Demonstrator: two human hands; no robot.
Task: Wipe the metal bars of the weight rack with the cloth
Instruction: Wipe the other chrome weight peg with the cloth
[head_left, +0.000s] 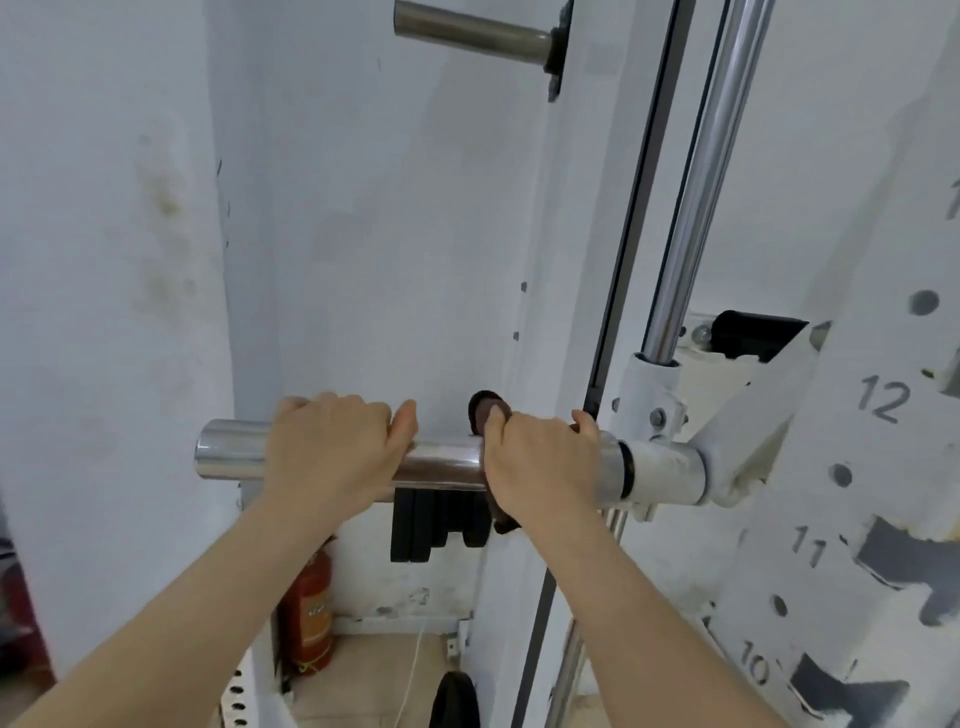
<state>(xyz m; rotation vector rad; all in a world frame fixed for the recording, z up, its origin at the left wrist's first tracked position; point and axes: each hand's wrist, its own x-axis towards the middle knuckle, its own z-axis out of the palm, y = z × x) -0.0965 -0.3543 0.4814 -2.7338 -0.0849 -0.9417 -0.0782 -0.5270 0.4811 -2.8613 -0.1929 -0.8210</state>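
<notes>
Gripping the metal bar (441, 461) near its free end is the left hand (332, 447); the right hand (540, 465) wraps a dark cloth (482, 410) around the bar's middle.

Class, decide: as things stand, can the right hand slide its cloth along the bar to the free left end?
Probably not all the way: the right hand and cloth have only a short bare stretch of bar before meeting the left hand, which grips it.
</notes>
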